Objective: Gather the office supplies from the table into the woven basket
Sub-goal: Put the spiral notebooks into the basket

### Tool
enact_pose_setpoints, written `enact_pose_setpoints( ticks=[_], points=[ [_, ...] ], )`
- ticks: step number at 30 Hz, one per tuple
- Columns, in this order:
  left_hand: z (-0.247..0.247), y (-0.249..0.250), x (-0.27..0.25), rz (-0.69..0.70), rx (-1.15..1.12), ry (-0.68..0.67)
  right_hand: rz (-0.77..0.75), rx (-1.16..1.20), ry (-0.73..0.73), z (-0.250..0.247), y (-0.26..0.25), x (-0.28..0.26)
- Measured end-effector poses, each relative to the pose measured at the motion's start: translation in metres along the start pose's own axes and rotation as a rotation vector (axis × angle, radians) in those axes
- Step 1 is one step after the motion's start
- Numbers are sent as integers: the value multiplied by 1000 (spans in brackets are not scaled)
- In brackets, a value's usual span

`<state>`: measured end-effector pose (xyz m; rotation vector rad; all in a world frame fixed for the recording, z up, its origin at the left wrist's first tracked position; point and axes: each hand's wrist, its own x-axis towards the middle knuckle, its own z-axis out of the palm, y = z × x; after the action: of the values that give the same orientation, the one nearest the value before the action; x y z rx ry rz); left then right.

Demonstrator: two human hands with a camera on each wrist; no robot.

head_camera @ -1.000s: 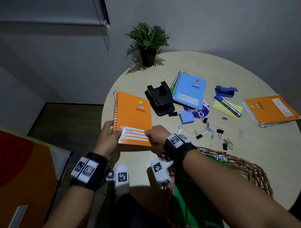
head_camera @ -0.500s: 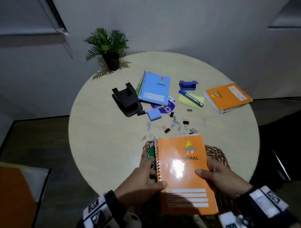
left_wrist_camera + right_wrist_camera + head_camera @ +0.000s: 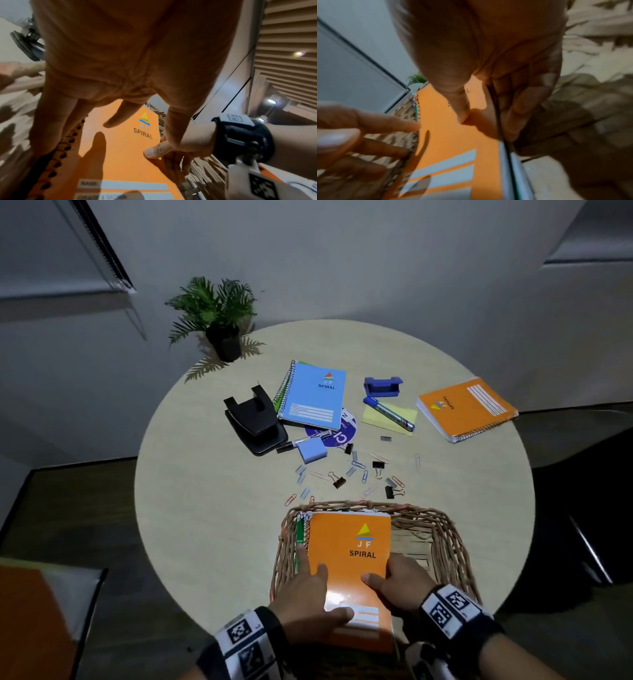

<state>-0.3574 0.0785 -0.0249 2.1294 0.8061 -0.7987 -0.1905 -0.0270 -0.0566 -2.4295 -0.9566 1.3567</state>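
- Orange notebook [image 3: 349, 563] in woven basket [image 3: 442, 529], long axis pointing away from person.
- Left hand [image 3: 308, 604] flat on cover; right hand [image 3: 397, 583] pinches right edge.

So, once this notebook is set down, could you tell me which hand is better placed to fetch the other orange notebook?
Right hand: the other orange notebook lies at the table's far right, on its side.

Bare forearms without sleeves, left hand [image 3: 303, 599] and right hand [image 3: 399, 585] bare, black wrist straps [image 3: 448, 616] carrying white blocks printed with black square markers, a black buckle and a white marker-tagged mount on the right wrist [image 3: 240, 138]
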Motion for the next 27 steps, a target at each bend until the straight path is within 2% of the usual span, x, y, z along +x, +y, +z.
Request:
enact_pose_setpoints(
  ticks=[3, 5, 9, 12, 14, 17, 21, 22, 24, 25, 27],
  points=[
    [2, 4, -2, 2, 80, 32, 48, -204, 9, -3, -1, 4],
    [2, 8, -2, 10, 118, 26, 55, -255, 15, -2, 0, 8],
    [0, 7, 4, 29, 165, -134, 86, -305, -13, -4, -9, 2],
    [-17, 11, 0, 140, 167, -69, 38, -312, -8, -24, -20, -15],
    [-46, 20, -10, 240, 59, -4, 1, -104, -18, -56, -24, -24],
    [-104, 40, -16, 303, -232, 56, 22, 481, -31, -128, -18, -25],
    [-168, 92, 29, 340, -849, 103, 110, 937, 346, -227, 14, 17],
    [-178, 111, 47, 325, -967, 123, 151, 1054, 397, -245, 24, 33],
    [-186, 145, 87, 295, -1081, 200, 243, 1177, 416, -265, 43, 73],
    [-187, 161, 107, 285, -1082, 226, 286, 1151, 406, -271, 50, 91],
    [-183, 187, 144, 262, -1047, 230, 353, 953, 378, -274, 64, 127]
  ],
)
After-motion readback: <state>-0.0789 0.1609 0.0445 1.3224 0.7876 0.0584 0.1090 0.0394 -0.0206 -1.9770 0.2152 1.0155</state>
